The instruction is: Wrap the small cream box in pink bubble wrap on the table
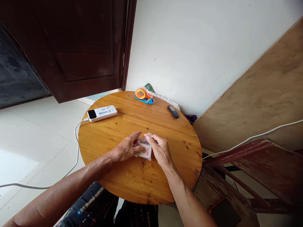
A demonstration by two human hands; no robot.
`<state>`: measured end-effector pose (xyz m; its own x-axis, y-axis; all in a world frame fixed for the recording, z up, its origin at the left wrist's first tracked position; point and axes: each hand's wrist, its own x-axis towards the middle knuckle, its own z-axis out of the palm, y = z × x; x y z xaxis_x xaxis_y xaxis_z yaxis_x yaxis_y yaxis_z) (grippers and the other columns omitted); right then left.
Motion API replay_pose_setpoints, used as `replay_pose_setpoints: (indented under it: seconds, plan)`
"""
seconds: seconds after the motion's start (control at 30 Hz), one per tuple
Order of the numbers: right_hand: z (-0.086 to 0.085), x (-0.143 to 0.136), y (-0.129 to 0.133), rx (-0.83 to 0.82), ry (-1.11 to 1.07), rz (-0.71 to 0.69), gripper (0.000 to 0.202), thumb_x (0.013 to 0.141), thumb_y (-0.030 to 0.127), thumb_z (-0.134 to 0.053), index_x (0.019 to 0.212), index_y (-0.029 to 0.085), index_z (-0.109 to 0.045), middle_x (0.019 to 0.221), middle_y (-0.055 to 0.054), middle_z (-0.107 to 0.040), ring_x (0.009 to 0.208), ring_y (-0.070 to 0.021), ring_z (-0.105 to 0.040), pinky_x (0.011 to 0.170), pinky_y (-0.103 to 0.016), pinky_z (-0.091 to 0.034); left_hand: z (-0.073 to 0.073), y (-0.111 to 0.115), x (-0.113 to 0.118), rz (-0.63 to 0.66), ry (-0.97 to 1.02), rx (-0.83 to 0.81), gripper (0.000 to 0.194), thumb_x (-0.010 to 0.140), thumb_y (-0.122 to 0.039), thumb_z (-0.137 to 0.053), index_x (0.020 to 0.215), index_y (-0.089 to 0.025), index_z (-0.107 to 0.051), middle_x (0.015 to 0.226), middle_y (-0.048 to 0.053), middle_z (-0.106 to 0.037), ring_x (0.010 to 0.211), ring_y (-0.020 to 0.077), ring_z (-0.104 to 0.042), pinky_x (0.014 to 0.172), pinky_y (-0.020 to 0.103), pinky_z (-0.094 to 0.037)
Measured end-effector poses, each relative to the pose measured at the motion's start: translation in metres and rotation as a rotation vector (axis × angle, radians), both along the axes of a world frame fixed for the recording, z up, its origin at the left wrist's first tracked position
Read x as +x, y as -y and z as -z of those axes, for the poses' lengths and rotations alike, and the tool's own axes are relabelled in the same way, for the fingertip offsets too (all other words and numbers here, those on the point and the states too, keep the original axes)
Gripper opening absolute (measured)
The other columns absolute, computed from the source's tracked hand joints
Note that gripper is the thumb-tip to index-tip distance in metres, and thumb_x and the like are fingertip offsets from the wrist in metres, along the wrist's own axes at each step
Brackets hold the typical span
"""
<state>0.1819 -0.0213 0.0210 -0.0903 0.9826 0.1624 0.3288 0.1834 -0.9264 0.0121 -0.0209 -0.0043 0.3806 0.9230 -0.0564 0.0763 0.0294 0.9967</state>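
A small white packet with red print (148,152) lies near the middle of the round wooden table, with clear plastic wrapping (143,140) around it. My left hand (129,147) grips it from the left side, the thumb pressed across its top and the index finger reaching past its far edge. From the right, my right hand (160,148) is closed in a pinch at the far edge of the wrapping. The pinched bit is mostly hidden by the thumb and fingers.
The round table (104,142) also bears a white device with a cable (104,113), an orange and blue tape dispenser (144,95) and a blurred dark object (173,111). A wall stands behind; a wooden chair (236,170) is at the right.
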Motion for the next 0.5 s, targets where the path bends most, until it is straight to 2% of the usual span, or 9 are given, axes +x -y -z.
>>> replay_pose_setpoints:
  seconds: [0.1, 0.23, 0.33, 0.5]
  plan:
    - [-0.001, -0.001, 0.004, 0.069, 0.065, -0.037, 0.026, 0.088, 0.037, -0.056, 0.082, 0.019, -0.074, 0.085, -0.004, -0.074, 0.086, -0.0221, -0.068, 0.078, -0.030, -0.052, -0.003, -0.004, 0.000, -0.028, -0.083, 0.036, 0.075, 0.076, -0.028, -0.069, 0.142, -0.011, -0.039, 0.097, 0.006, -0.066, 0.085, 0.0181, -0.061, 0.076, 0.031, -0.050]
    - [-0.002, 0.000, 0.011, 0.156, 0.115, -0.073, 0.024, 0.090, 0.030, -0.054, 0.087, 0.019, -0.075, 0.085, -0.005, -0.074, 0.081, -0.0198, -0.069, 0.074, -0.028, -0.053, -0.004, -0.009, 0.002, -0.005, -0.089, 0.063, 0.072, 0.080, -0.029, -0.064, 0.144, -0.008, -0.036, 0.091, 0.005, -0.068, 0.075, 0.0151, -0.060, 0.068, 0.027, -0.047]
    - [0.003, 0.003, 0.014, 0.229, 0.122, -0.056, 0.024, 0.091, 0.028, -0.053, 0.093, 0.019, -0.075, 0.090, -0.006, -0.074, 0.081, -0.0190, -0.069, 0.073, -0.028, -0.053, -0.003, -0.013, 0.006, 0.006, -0.088, 0.077, 0.073, 0.082, -0.030, -0.062, 0.145, -0.007, -0.034, 0.089, 0.005, -0.070, 0.074, 0.0150, -0.060, 0.067, 0.026, -0.046]
    - [0.014, 0.004, 0.010, 0.285, 0.115, -0.012, 0.025, 0.093, 0.029, -0.052, 0.093, 0.019, -0.074, 0.079, -0.004, -0.072, 0.072, -0.0171, -0.067, 0.070, -0.028, -0.053, -0.002, -0.015, 0.009, -0.015, -0.082, 0.126, 0.062, 0.084, -0.033, -0.060, 0.139, -0.010, -0.044, 0.093, 0.005, -0.071, 0.080, 0.0163, -0.061, 0.071, 0.027, -0.047]
